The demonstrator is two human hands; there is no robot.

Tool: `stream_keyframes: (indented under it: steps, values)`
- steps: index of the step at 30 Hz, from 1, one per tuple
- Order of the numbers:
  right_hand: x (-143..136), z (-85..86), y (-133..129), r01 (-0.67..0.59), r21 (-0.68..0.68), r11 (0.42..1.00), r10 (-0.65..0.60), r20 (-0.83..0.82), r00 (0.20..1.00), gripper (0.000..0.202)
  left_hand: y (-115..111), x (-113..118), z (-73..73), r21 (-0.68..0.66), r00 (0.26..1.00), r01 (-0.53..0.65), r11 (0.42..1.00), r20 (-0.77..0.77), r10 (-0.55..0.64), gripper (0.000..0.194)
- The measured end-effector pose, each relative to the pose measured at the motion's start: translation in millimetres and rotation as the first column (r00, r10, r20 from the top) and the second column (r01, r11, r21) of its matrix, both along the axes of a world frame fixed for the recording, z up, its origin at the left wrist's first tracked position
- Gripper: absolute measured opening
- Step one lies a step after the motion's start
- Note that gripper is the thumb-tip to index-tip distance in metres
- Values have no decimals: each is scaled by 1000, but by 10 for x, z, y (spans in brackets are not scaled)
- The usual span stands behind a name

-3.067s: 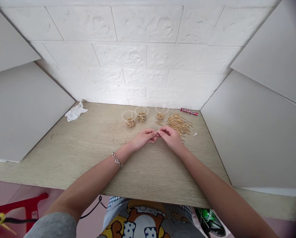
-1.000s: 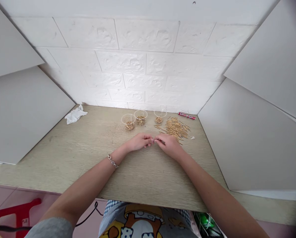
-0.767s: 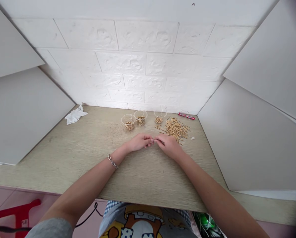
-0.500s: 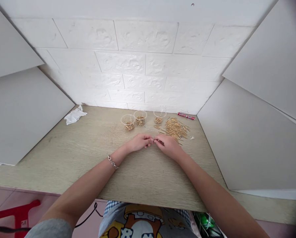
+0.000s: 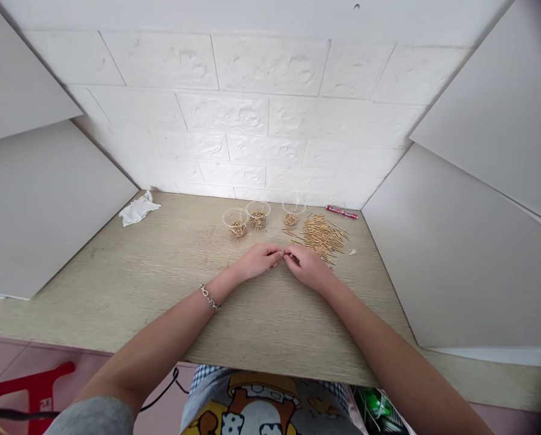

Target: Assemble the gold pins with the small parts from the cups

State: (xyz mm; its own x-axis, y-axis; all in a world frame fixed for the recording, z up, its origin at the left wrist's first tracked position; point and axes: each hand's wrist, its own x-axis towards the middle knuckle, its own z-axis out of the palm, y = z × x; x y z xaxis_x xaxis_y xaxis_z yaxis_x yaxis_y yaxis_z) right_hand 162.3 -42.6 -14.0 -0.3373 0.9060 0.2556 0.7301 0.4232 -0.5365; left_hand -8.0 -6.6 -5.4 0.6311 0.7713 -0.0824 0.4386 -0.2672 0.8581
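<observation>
My left hand point(image 5: 260, 260) and my right hand point(image 5: 307, 264) meet fingertip to fingertip over the middle of the table point(image 5: 261, 326). Both are closed in a pinch, and whatever they hold between the fingertips is too small to make out. Just beyond my right hand lies a loose pile of thin gold-coloured sticks point(image 5: 323, 234). Behind my hands stand three clear cups with small gold pieces inside: the left cup point(image 5: 236, 223), the middle cup point(image 5: 258, 216) and the right cup point(image 5: 292, 214).
A crumpled white tissue point(image 5: 138, 209) lies at the back left. Near the back right corner is a red tube point(image 5: 341, 212), with a small white scrap point(image 5: 352, 252) nearer me. Pale panels flank the table, and a white brick-patterned wall point(image 5: 243, 112) closes the back.
The whole view has shifted very slightly. My hands keep nearly the same pinched pose, with the fingertips a little closer together.
</observation>
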Motion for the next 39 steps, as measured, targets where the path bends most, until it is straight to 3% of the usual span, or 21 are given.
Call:
stream_keyframes:
  steps: [28, 39]
  values:
    - [4, -9, 23, -16, 10, 1000, 16, -13, 1000, 12, -68, 36, 104, 166, 996, 20, 986, -90, -5, 30]
    - [-3, -14, 28, -14, 7, 1000, 14, -18, 1000, 12, -69, 47, 77, 210, 993, 21, 977, -114, 3, 29]
